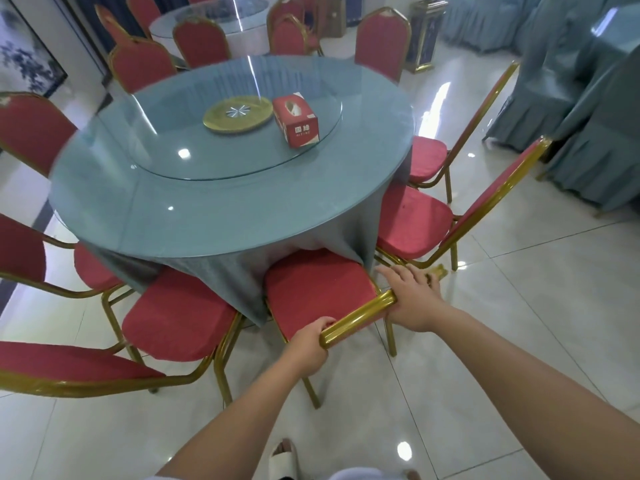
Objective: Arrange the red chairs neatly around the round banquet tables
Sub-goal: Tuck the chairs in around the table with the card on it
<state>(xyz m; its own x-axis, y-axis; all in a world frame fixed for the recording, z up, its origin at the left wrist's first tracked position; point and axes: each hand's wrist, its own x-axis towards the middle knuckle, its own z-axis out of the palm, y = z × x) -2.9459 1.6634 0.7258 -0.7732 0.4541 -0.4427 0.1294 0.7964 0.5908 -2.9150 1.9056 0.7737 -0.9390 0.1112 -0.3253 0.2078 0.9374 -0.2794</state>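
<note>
A red chair (313,289) with a gold frame stands right in front of me, its seat partly under the grey-blue cloth of the round banquet table (194,216). My left hand (310,344) grips the left end of its gold top rail. At the rail's right end my right hand (414,297) holds on, its fingers reaching forward over the back. Several more red chairs ring the table, one (180,315) just left of mine and one (412,223) just right.
A glass turntable on the table carries a gold plate (238,115) and a red tissue box (296,120). A second round table (214,22) with chairs stands behind. Tables draped in grey-blue cloth (571,84) fill the right. Glossy tiled floor lies around me; my slippered foot (284,459) shows below.
</note>
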